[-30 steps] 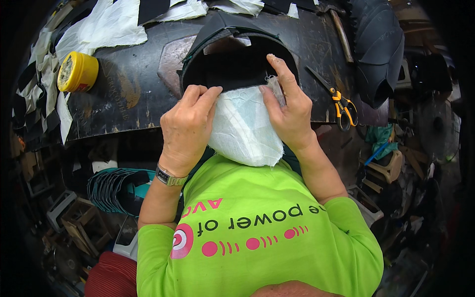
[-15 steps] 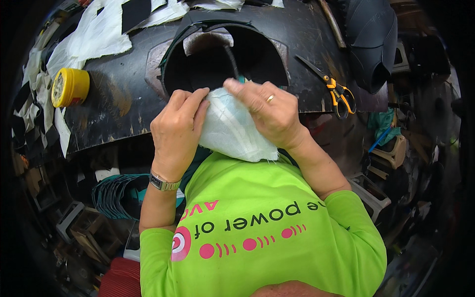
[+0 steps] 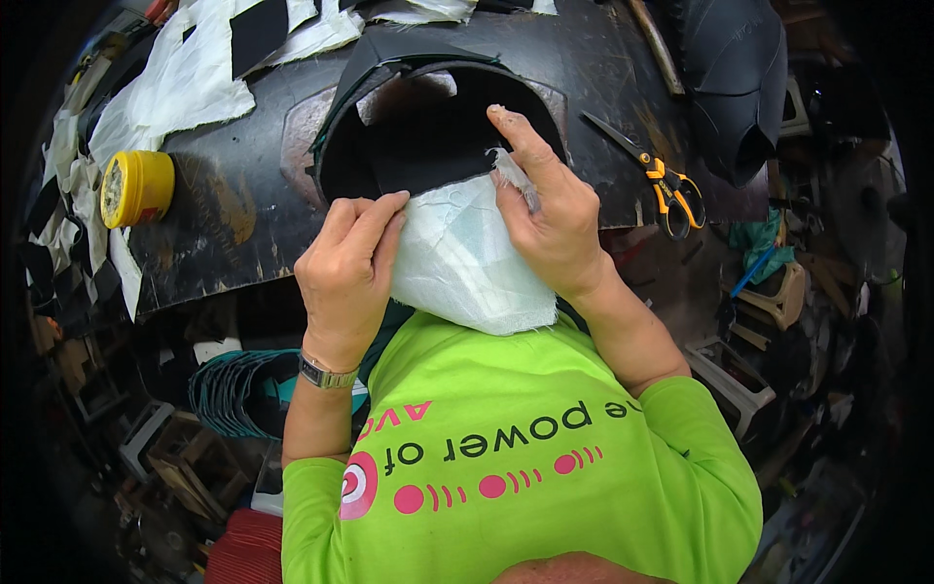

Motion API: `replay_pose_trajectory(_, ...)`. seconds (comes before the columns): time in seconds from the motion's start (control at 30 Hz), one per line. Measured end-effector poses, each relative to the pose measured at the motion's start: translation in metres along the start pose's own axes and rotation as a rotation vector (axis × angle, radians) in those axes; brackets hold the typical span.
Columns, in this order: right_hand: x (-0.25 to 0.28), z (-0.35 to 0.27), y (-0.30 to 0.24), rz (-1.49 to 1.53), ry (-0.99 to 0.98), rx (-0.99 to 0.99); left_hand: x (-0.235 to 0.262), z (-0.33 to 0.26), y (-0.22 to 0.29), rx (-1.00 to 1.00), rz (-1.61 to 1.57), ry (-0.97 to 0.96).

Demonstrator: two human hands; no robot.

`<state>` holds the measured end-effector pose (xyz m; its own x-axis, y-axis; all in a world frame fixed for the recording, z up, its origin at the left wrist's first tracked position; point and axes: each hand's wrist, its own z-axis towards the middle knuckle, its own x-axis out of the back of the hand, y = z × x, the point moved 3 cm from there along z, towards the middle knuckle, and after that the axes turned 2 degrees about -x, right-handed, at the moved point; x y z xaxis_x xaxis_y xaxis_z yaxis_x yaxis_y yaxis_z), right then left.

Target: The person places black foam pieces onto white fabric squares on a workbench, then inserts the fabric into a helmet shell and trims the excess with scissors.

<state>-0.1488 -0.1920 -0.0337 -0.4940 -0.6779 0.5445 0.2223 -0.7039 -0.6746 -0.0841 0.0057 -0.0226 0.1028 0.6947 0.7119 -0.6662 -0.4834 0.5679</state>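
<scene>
1. We hold a pale white, loosely woven cloth (image 3: 467, 258) at the near lip of a black, arched, open-mouthed shell (image 3: 420, 49), its frayed lower edge hanging toward our bright green printed shirt (image 3: 506, 389)
2. Our bare left hand (image 3: 342, 258) has its grip together, thumb and forefinger pinched on the cloth's upper left corner, probably to steady that edge against the shell
3. Our bare right hand (image 3: 556, 229) is at the cloth's upper right; thumb and forefinger stand apart, a frayed greyish-white scrap (image 3: 514, 178) between them, and we cannot tell whether the hidden fingers clamp anything
4. The shell's mouth faces us over the dark, scuffed worktop (image 3: 233, 214), likely so both hands reach its lip; orange-and-black-handled scissors (image 3: 671, 195) lie right and a round yellow tub (image 3: 151, 190) left, apparently set aside within reach
5. Half a second ago our right hand was blurred, curled over the cloth's upper edge; now its forefinger is raised and that edge shows, while our left pinch matches
</scene>
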Motion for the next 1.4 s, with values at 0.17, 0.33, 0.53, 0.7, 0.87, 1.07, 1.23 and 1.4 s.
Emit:
replay_pose_trajectory(0.17, -0.003, -0.002, 0.002, -0.015, 0.019, -0.062, -0.001, -0.001, 0.000, -0.007, 0.037, 0.010)
replay_pose_trajectory(0.33, -0.004, -0.005, 0.004, -0.017, 0.042, -0.049, -0.001, -0.002, 0.001, 0.010, 0.075, 0.005)
replay_pose_trajectory(0.53, -0.004, -0.006, 0.008, -0.004, 0.046, 0.125, -0.002, -0.004, 0.001, -0.017, 0.084, 0.020)
replay_pose_trajectory(0.7, -0.003, -0.007, 0.010, 0.036, 0.043, 0.095, -0.001, -0.005, 0.000, -0.052, 0.050, 0.075)
replay_pose_trajectory(0.87, -0.006, -0.003, 0.006, -0.078, -0.024, 0.023, -0.005, -0.003, -0.001, -0.023, 0.121, 0.030)
replay_pose_trajectory(1.07, -0.009, 0.003, 0.006, -0.039, 0.077, 0.003, -0.005, -0.005, 0.000, -0.027, 0.132, 0.025)
replay_pose_trajectory(1.23, -0.008, 0.001, 0.009, -0.069, 0.042, -0.025, -0.003, -0.003, 0.004, -0.051, 0.137, 0.026)
replay_pose_trajectory(1.4, -0.010, 0.003, 0.007, -0.086, 0.091, -0.040, 0.002, 0.002, 0.022, -0.046, 0.339, -0.085)
